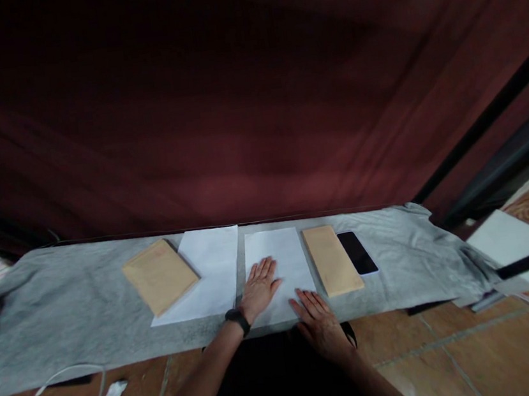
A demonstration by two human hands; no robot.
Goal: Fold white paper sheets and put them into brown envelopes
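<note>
A white sheet of paper [273,245] lies on the grey cloth, straight in front of me. My left hand [259,292], with a dark band on its wrist, rests flat on the sheet's left part with its fingers stretched out. At the near right corner my right hand [320,319] lies palm down, its fingertips on the paper and its fingers extended. Neither hand holds anything. Right of the sheet is a tan packet [332,260] shaped like a flat block. To the left, a second tan packet [161,275] partly covers more white paper [215,268].
A dark-screened phone [358,252] lies beside the right packet. Grey cloth [79,304] covers the narrow bench. A dark red panel [237,130] rises behind it. A white cable [101,378] and a crumpled white scrap [112,395] are at the lower left, by the tiled floor.
</note>
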